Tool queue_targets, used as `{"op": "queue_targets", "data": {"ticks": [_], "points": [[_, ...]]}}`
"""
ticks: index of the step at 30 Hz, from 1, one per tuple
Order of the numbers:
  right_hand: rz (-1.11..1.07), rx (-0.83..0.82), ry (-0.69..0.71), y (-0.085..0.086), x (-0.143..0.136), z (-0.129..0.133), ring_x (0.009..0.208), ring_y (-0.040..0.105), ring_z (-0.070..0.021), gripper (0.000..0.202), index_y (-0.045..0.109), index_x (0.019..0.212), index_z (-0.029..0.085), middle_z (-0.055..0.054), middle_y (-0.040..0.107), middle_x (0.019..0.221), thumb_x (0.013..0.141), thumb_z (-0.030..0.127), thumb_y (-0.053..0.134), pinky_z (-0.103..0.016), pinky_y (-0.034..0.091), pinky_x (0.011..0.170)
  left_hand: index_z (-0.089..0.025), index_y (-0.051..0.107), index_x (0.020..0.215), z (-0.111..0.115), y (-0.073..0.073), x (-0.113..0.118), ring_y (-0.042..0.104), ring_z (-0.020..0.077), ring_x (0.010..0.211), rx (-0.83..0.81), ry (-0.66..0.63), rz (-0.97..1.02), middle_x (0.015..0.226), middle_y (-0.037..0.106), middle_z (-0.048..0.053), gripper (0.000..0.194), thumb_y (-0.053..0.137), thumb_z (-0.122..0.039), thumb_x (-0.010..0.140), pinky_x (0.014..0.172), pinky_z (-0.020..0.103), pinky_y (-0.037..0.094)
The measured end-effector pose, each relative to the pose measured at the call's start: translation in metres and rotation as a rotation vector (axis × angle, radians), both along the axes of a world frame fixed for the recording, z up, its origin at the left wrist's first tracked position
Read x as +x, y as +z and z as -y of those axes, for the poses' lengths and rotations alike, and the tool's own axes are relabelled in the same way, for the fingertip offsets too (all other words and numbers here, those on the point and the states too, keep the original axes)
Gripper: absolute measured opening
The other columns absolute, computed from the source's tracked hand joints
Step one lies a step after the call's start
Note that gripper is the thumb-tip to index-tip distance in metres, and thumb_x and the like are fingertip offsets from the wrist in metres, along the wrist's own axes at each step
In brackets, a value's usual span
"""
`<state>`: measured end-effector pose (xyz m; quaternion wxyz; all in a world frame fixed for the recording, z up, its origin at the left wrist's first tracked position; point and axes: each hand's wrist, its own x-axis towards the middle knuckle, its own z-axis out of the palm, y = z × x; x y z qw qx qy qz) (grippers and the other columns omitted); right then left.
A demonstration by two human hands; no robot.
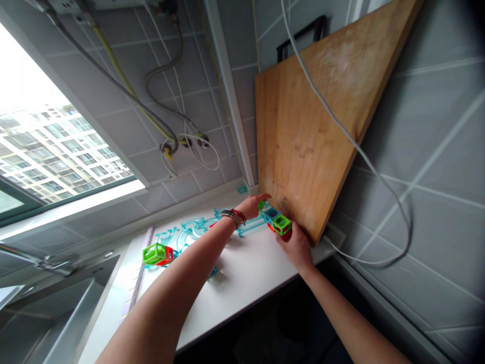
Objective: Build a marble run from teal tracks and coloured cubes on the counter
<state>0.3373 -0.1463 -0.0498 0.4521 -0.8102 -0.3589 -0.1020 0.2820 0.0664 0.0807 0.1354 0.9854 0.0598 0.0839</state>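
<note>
Right of centre, my right hand [297, 247] grips the near end of a row of hollow coloured cubes [279, 223]; my left hand [253, 206], its forearm slanting up from lower left, meets the far end, finger closure unclear. Bare white countertop [250, 268] extends to its front edge, lower centre. Turquoise track pieces [199, 222] and a green-and-red block [154, 254] occupy left of centre; a tilted wooden board [303, 121], crossed by a white cable [356, 145], bounds the right.
</note>
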Motion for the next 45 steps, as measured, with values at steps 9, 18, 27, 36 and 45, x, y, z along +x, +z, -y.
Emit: {"op": "queue_targets", "data": {"ticks": [9, 18, 27, 36, 45], "points": [[-0.009, 0.002, 0.017, 0.003, 0.000, 0.002, 0.108, 0.071, -0.0379, 0.059, 0.056, 0.131, 0.013, -0.022, 0.073, 0.118, 0.090, 0.055, 0.064, -0.046, 0.058, 0.089, -0.021, 0.064, 0.138, -0.036, 0.023, -0.032, 0.072, 0.0261, 0.106, 0.118, 0.146, -0.211, 0.122, 0.075, 0.012, 0.056, 0.070, -0.017, 0.083, 0.093, 0.042, 0.057], [-0.026, 0.000, 0.012, 0.008, -0.004, 0.003, 0.099, 0.073, -0.0366, 0.053, 0.059, 0.123, 0.014, -0.020, 0.075, 0.109, 0.091, 0.056, 0.065, -0.044, 0.058, 0.082, -0.023, 0.066, 0.135, -0.078, 0.085, -0.110, 0.075, 0.0236, 0.099, 0.080, 0.193, -0.281, 0.121, 0.077, 0.007, 0.066, 0.079, -0.042, 0.074, 0.090, 0.029, 0.054], [0.002, -0.001, -0.009, 0.003, -0.001, 0.002, 0.103, 0.072, -0.0385, 0.059, 0.058, 0.124, 0.013, -0.021, 0.074, 0.112, 0.089, 0.060, 0.063, -0.045, 0.058, 0.086, -0.021, 0.053, 0.148, -0.067, 0.070, -0.170, 0.072, 0.0291, 0.115, 0.000, 0.227, -0.305, 0.131, 0.074, 0.014, 0.086, 0.079, -0.058, 0.075, 0.095, 0.033, 0.055], [0.026, 0.080, 0.020, 0.002, -0.001, 0.005, 0.110, 0.070, -0.0386, 0.076, 0.053, 0.139, 0.013, -0.022, 0.071, 0.125, 0.087, 0.066, 0.067, -0.046, 0.058, 0.091, -0.029, 0.062, 0.138, -0.013, 0.084, -0.321, 0.071, 0.0302, 0.117, 0.010, 0.512, -0.219, 0.133, 0.073, 0.009, 0.060, 0.057, -0.068, 0.092, 0.101, 0.040, 0.055], [0.095, 0.307, 0.079, 0.008, -0.019, 0.018, 0.137, 0.054, -0.0406, 0.085, 0.029, 0.157, 0.011, -0.028, 0.046, 0.153, 0.092, 0.053, 0.066, -0.059, 0.050, 0.109, -0.029, 0.042, 0.150, 0.065, -0.012, -0.428, 0.063, 0.0336, 0.133, -0.430, 0.937, 0.084, 0.150, 0.059, 0.014, 0.084, 0.076, -0.062, 0.080, 0.097, 0.047, 0.061]]}}
